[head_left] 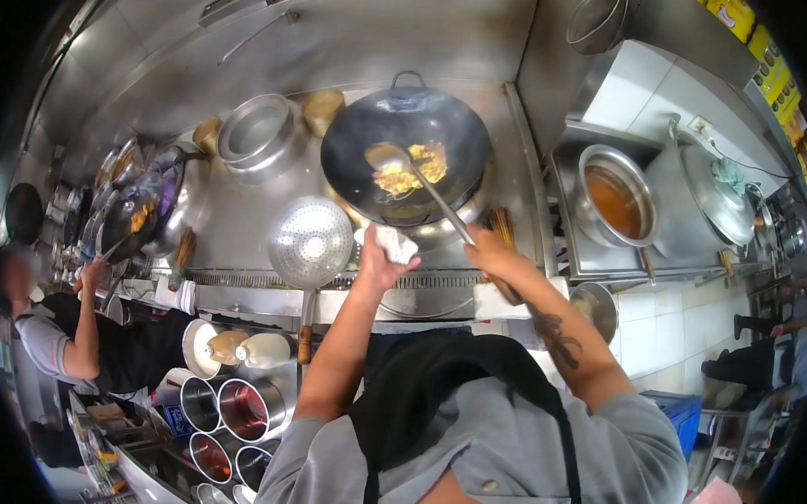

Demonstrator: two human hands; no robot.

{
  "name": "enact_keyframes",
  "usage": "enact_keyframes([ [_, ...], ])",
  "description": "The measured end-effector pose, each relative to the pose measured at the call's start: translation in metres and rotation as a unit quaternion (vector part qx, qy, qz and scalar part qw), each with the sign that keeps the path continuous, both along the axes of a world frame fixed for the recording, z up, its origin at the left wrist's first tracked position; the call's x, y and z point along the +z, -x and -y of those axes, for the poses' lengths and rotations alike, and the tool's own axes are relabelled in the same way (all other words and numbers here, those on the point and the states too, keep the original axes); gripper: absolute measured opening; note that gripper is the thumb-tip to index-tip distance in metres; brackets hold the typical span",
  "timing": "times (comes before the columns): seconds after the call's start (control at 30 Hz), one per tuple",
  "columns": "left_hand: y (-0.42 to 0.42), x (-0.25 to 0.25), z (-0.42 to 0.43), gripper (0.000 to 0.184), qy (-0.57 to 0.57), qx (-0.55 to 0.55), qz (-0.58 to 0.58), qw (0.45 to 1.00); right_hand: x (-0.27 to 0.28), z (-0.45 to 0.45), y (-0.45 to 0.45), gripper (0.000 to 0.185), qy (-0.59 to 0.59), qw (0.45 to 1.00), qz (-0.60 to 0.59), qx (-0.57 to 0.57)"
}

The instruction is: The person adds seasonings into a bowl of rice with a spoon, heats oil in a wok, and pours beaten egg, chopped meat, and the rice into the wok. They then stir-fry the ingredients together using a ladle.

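A large black wok (354, 151) sits on the burner, with yellow and brown chopped food (428, 166) in its middle. My right hand (500, 259) is closed round the long handle of a metal ladle (437, 198), whose bowl rests among the food. At the wok's near rim, my left hand (380, 267) grips a folded white cloth (395, 243); whether the wok's near handle lies under the cloth is hidden. Just left of that hand lies a perforated strainer (311, 241) with a wooden handle.
Stacked metal pots (256, 133) stand behind left. On the right are a pot of orange-brown liquid (615, 203) and a big lidded pot (694, 206). A bamboo brush (499, 225) lies by the wok. A co-worker (85, 337) cooks at far left, near sauce containers (245, 409).
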State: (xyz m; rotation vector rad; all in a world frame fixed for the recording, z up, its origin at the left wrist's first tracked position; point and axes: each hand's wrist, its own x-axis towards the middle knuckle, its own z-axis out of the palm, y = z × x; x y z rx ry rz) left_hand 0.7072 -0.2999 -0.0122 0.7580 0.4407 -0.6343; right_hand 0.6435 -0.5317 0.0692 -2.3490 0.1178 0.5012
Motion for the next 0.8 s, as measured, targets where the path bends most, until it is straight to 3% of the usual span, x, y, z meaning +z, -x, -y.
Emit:
enact_keyframes([
  [0.1, -0.026, -0.005, 0.018, 0.058, 0.004, 0.024, -0.019, 1.0, -0.015, 0.034, -0.008, 0.032, 0.006, 0.997, 0.047, 0.064],
  [0.2, -0.034, -0.005, 0.03, 0.058, -0.01, 0.037, -0.034, 0.999, -0.022, 0.013, -0.012, 0.033, 0.17, 0.979, 0.102, -0.053],
  [0.3, -0.037, -0.007, 0.033, 0.05, -0.011, 0.048, -0.035, 0.998, -0.073, -0.002, -0.025, 0.032, 0.173, 0.974, 0.142, -0.044],
  [0.4, -0.043, -0.01, 0.024, 0.035, -0.017, 0.047, -0.013, 0.999, -0.003, -0.006, 0.006, 0.03, 0.12, 0.99, 0.067, 0.016],
  [0.5, -0.055, -0.028, 0.022, 0.023, -0.029, 0.044, -0.022, 0.998, 0.018, 0.028, 0.015, 0.032, 0.061, 0.997, 0.051, 0.013],
  [0.63, -0.066, -0.048, 0.023, 0.011, -0.008, 0.038, -0.051, 0.998, -0.012, 0.031, -0.017, 0.034, 0.219, 0.968, 0.111, -0.054],
  [0.73, -0.074, -0.053, 0.02, 0.007, 0.003, 0.022, -0.07, 0.997, -0.044, 0.003, -0.045, 0.033, 0.185, 0.977, 0.088, -0.05],
  [0.8, -0.074, -0.049, 0.02, 0.007, 0.006, 0.018, -0.076, 0.997, -0.035, -0.013, -0.035, 0.034, 0.143, 0.985, 0.096, -0.012],
])
